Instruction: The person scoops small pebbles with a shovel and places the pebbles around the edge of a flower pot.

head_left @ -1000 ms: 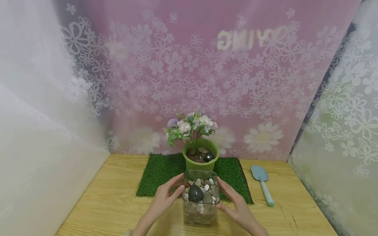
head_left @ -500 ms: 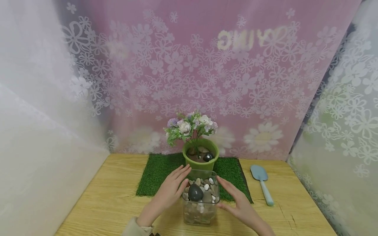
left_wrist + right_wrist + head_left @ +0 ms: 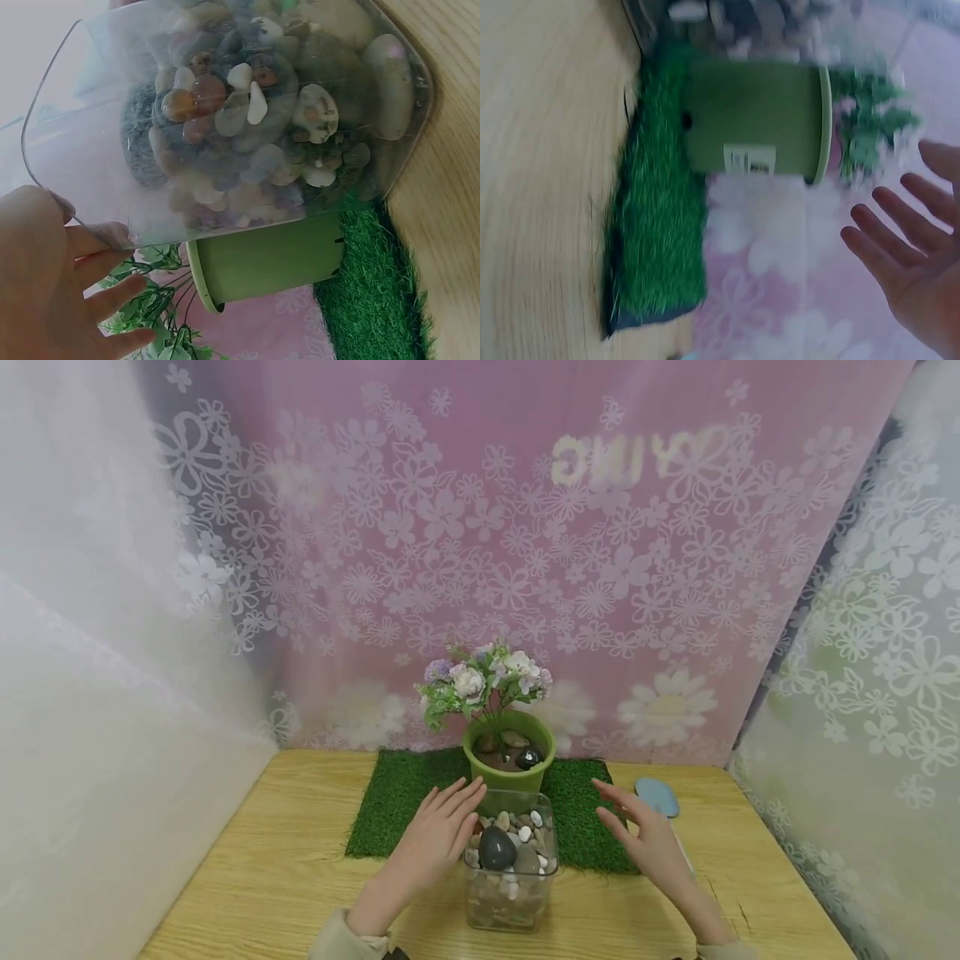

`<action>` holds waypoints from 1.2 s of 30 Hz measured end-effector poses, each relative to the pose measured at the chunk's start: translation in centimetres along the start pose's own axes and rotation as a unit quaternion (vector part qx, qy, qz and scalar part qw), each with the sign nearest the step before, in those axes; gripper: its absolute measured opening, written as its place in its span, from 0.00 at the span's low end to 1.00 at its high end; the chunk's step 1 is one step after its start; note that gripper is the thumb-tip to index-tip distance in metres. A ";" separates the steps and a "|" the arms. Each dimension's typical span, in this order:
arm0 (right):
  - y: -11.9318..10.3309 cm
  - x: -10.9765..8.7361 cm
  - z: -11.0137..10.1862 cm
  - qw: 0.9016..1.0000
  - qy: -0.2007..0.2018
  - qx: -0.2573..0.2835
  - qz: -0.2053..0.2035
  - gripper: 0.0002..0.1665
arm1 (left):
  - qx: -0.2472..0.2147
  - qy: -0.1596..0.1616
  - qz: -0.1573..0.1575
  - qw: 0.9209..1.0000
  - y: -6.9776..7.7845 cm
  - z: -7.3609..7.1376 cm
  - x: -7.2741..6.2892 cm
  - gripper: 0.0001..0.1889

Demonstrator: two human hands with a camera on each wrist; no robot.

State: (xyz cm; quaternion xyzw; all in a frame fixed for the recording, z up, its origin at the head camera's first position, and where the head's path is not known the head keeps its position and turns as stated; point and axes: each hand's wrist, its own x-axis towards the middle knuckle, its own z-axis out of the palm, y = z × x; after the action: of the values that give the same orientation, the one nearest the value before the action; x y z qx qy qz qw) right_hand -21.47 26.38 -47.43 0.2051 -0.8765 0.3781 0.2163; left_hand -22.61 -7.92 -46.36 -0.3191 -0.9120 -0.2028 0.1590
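A clear square container (image 3: 510,902) of pebbles stands on the table in front of the green flowerpot (image 3: 495,779). A large dark stone (image 3: 497,848) lies on top of the pebbles. My left hand (image 3: 429,837) is at the container's left side, fingers extended; in the left wrist view the hand (image 3: 52,277) touches its rim near a corner. To the right of the container, my right hand (image 3: 654,842) hangs in the air, apart from it, with fingers spread and nothing held. It partly hides a blue trowel (image 3: 657,797). In the right wrist view the hand (image 3: 922,262) holds nothing.
White and purple flowers (image 3: 483,681) stand in the pot, with soil and several stones around the stems. An artificial grass mat (image 3: 408,802) lies on the wooden table (image 3: 247,860). A pink flowered curtain (image 3: 480,568) hangs behind, with pale sheets at both sides.
My right hand has left the container and moved right, towards the trowel. My left hand has shifted its fingers up along the container's left side, thumb near the rim. The container stays put.
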 end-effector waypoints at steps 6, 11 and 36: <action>4.3 0.5 -1.8 0.995 0.055 -0.028 0.073 0.22 | 0.000 -0.005 -0.009 1.000 0.1 0.1 -0.2 0.24; 7.7 0.3 -2.9 0.986 0.061 -0.083 0.133 0.24 | 0.000 0.000 -0.010 1.000 0.1 0.2 -0.3 0.24; 14.0 -1.8 -4.0 0.919 -0.119 -0.158 0.340 0.27 | -0.004 0.006 -0.004 1.000 0.0 0.4 -0.3 0.24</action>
State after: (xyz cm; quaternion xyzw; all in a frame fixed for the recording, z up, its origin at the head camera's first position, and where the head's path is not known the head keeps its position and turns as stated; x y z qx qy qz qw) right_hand -26.44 38.57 -53.91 -0.0986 -0.9610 0.2583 -0.0011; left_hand -22.42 -7.93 -46.82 -0.3152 -0.9114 -0.2087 0.1627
